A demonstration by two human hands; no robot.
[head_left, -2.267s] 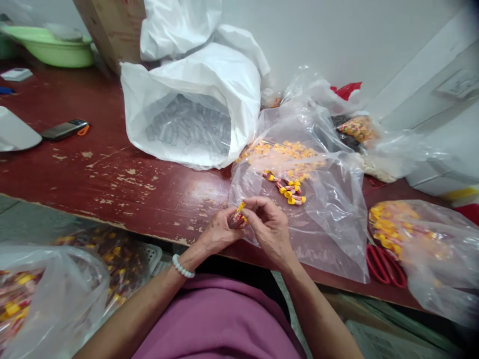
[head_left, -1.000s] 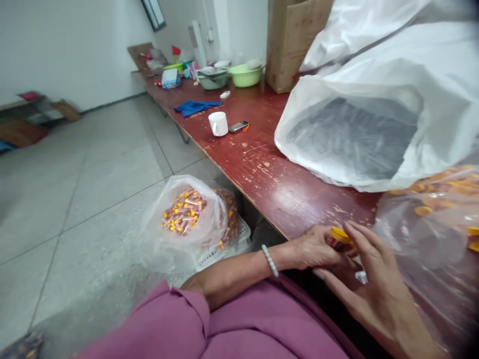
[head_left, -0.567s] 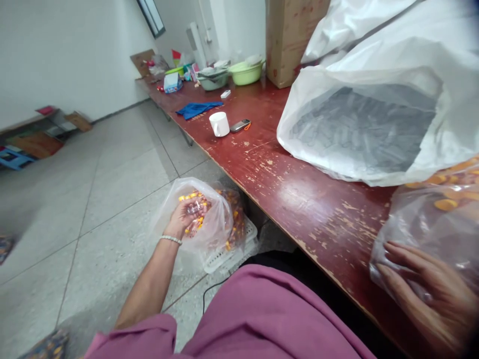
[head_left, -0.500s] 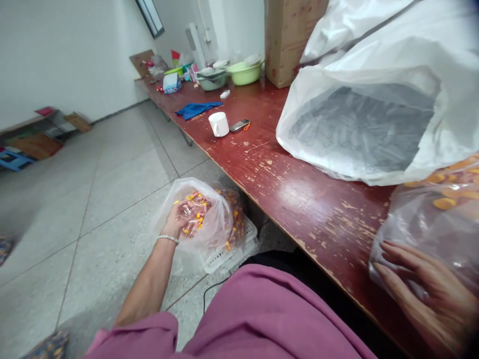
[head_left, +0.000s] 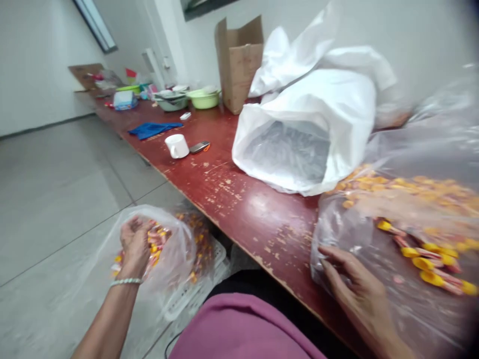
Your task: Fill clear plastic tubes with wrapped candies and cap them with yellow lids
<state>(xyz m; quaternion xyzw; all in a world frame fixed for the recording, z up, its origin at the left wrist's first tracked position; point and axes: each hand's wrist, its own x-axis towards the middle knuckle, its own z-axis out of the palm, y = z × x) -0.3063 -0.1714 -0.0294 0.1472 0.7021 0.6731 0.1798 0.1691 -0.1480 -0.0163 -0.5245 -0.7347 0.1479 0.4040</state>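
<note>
My left hand (head_left: 134, 239), with a beaded bracelet at the wrist, is inside the mouth of a translucent plastic bag (head_left: 175, 254) low beside the table. Small pink pieces with yellow ends (head_left: 159, 242) lie just under its bent, blurred fingers; whether they hold any I cannot tell. At the table's near right, my right hand (head_left: 355, 284) has thumb and fingers closed on the edge of a large clear plastic bag (head_left: 348, 229). Several yellow-ended pieces (head_left: 430, 262) lie on that bag's lower film, and a heap of them (head_left: 415, 187) shows farther back.
A white sack (head_left: 348, 109) of clear tube-like pieces (head_left: 288, 152) lies open on the worn red table (head_left: 224, 194). Left of it are a phone-like device (head_left: 199, 147), white mug (head_left: 177, 146), blue cloth (head_left: 153, 130), basins (head_left: 204, 99) and cardboard box (head_left: 243, 75). A white basket (head_left: 175, 305) stands below.
The view has swung right, showing more of the clear bag and its yellow-ended pieces. My left fingers, earlier spread over the pieces, are now bent. My right fingers have drawn together on the bag's edge.
</note>
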